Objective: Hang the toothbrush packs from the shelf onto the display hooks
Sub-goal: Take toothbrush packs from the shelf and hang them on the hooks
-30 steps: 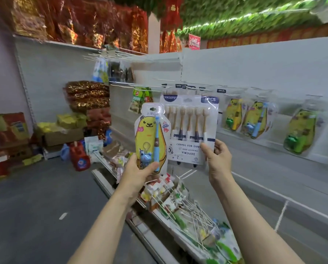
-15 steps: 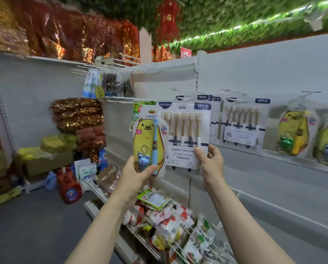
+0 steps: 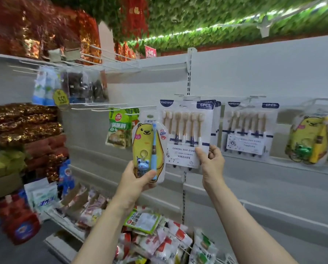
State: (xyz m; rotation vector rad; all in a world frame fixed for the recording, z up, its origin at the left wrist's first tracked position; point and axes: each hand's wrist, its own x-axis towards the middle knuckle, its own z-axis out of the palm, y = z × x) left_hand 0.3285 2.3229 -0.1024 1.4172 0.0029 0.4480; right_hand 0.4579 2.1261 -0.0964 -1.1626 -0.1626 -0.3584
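Note:
My left hand grips the bottom of a yellow bear-shaped kids' toothbrush pack holding a blue brush and a blue keyring toy. My right hand pinches the lower right corner of a white six-piece toothbrush pack, held upright against the white back panel. Its top sits at a wire display hook, where more of the same packs hang just behind it. Another six-piece pack hangs to the right, and a yellow bear pack hangs further right.
Green snack bags hang left of my hands on wire hooks. Below, a lower shelf and hooks carry many small packets. Gold and red wrapped goods are stacked at the left. Bottles stand on the floor.
The view has swung left and closer to the panel. Both hands keep their packs, and the six-piece pack has shifted right and up toward the hook with the same packs.

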